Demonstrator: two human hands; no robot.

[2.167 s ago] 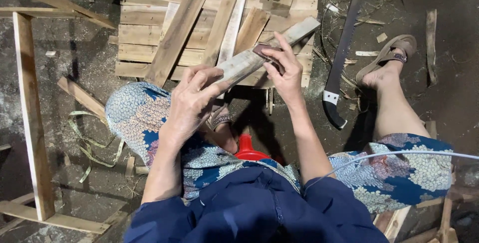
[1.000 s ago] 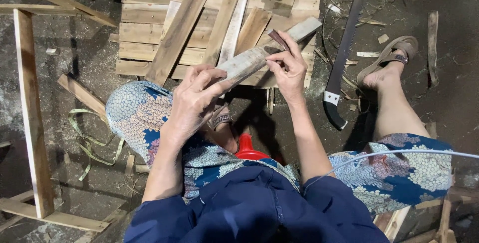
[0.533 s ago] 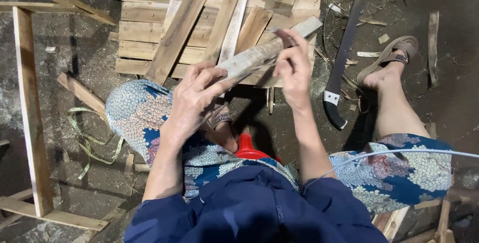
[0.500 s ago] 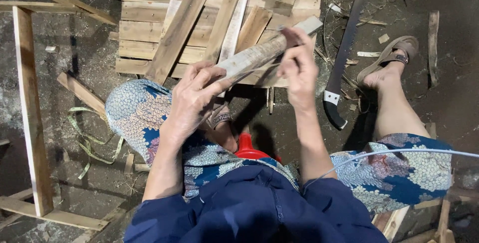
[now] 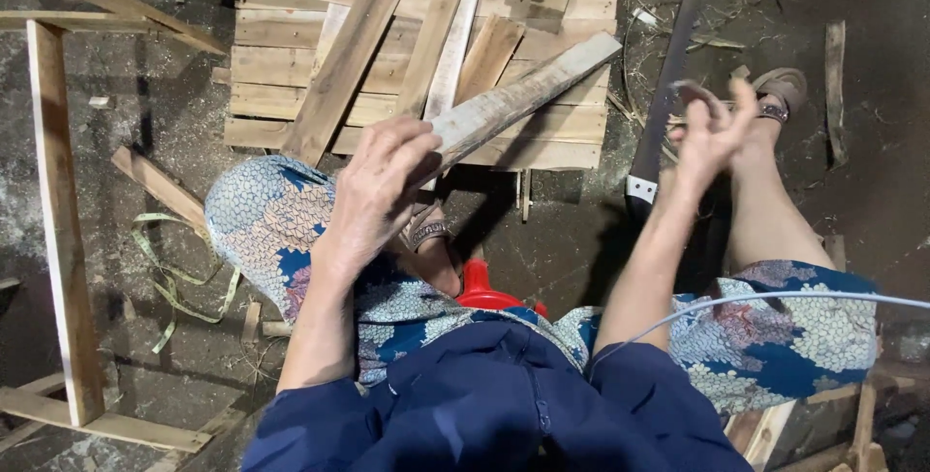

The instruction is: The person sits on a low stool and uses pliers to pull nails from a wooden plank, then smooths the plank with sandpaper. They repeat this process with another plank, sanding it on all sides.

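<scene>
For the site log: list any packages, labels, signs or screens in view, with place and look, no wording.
None in view: only bare wood, such as the slat in the left hand, and a long blade on the ground by the right hand.

Single head cam, looking steeply down from above the seated person's lap, close range: left hand (image 5: 373, 191) and right hand (image 5: 712, 133) mid-frame, wooden slat (image 5: 528, 94) and dirt floor (image 5: 145, 123) beyond; no second view.
</scene>
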